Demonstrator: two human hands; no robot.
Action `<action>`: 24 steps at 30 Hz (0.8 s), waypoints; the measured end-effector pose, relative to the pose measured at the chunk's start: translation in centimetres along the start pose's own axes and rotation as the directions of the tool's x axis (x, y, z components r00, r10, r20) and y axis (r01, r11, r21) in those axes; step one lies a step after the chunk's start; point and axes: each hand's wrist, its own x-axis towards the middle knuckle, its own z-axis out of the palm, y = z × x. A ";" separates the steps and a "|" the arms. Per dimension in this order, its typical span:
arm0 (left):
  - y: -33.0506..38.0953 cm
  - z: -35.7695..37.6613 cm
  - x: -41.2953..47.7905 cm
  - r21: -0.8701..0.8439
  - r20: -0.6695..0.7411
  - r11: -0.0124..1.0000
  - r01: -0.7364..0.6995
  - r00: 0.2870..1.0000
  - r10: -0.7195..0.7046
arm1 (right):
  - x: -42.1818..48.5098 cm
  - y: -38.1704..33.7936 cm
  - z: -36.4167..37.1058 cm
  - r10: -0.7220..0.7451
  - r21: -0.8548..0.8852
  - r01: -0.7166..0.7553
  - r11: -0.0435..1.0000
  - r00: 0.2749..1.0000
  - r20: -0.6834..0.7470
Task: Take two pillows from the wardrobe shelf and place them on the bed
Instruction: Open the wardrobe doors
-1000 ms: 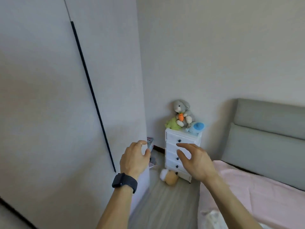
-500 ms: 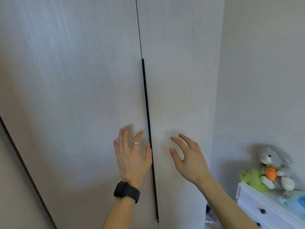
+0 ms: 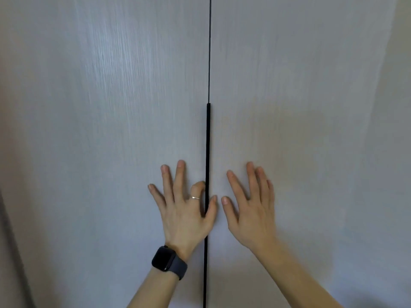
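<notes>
Pressing left hand [image 3: 184,210], right hand [image 3: 251,210] spread on wardrobe doors [image 3: 111,107].

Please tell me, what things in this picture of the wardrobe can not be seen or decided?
- Pillows and shelf: hidden in the head view behind the closed left door and right door.
- Bed: outside the frame.
- Black handle strip: its lower end is cut off by the bottom edge.
- Left hand: whether the bent forefinger hooks the strip cannot be told.
- Right hand: contact with the door is unclear.
</notes>
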 end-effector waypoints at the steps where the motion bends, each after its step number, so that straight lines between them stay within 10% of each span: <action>1: 0.3 0.2 -0.1 0.015 -0.015 1.000 0.004 1.000 -0.004 | -0.3 0.7 0.7 -0.032 -0.013 0.032 0.999 0.999 -0.010; 13: 3.6 -1.7 -0.7 0.141 0.087 0.983 0.120 0.987 -0.133 | -0.5 2.3 3.0 -0.115 0.044 0.120 0.992 0.989 -0.094; 24: 6.9 -8.8 -3.9 -0.041 0.050 0.972 0.230 0.972 -0.228 | -4.1 -0.2 -1.7 -0.004 0.382 -0.098 0.919 0.966 0.257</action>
